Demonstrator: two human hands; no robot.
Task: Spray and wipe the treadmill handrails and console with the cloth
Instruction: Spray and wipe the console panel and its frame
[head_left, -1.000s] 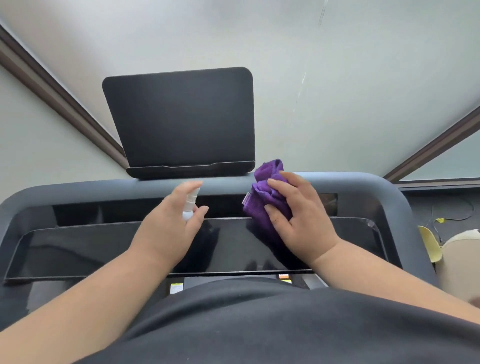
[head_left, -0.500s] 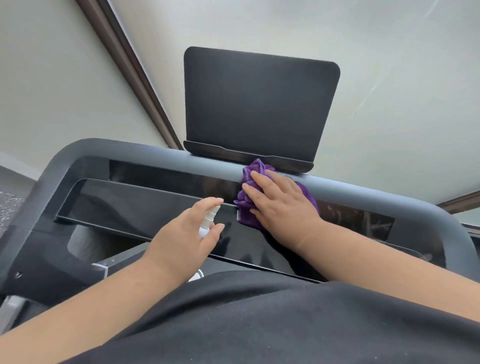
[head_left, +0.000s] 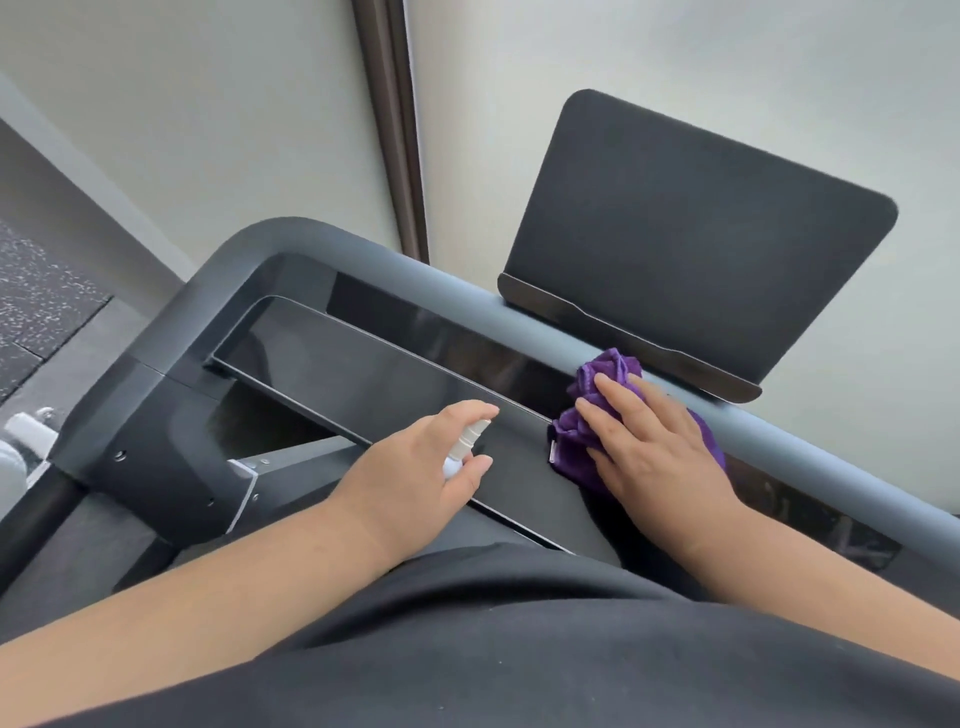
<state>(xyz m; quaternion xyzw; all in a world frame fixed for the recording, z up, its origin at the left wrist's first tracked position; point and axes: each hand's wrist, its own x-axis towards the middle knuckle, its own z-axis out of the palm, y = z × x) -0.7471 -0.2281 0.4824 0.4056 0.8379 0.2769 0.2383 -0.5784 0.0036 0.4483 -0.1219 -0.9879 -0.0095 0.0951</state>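
Observation:
My left hand (head_left: 415, 467) is wrapped around a small white spray bottle (head_left: 465, 448), forefinger on its top, nozzle aimed at the glossy black console panel (head_left: 332, 358). My right hand (head_left: 649, 452) lies flat on a crumpled purple cloth (head_left: 608, 371), pressing it onto the console's right part, just below the grey front handrail (head_left: 467, 291). The cloth touches the lower lip of the black tablet holder (head_left: 691, 234) that stands on that rail. The rail curves down at the left corner (head_left: 234, 260).
A wall with a dark vertical trim strip (head_left: 395, 130) stands behind the treadmill. Speckled dark floor (head_left: 36, 312) shows at the left. My black shirt (head_left: 519, 649) fills the bottom of the view and hides the console's near edge.
The view has swung left, showing the console's left end. My right hand has slid the cloth slightly left along the console. My left hand keeps the bottle pointed at the panel.

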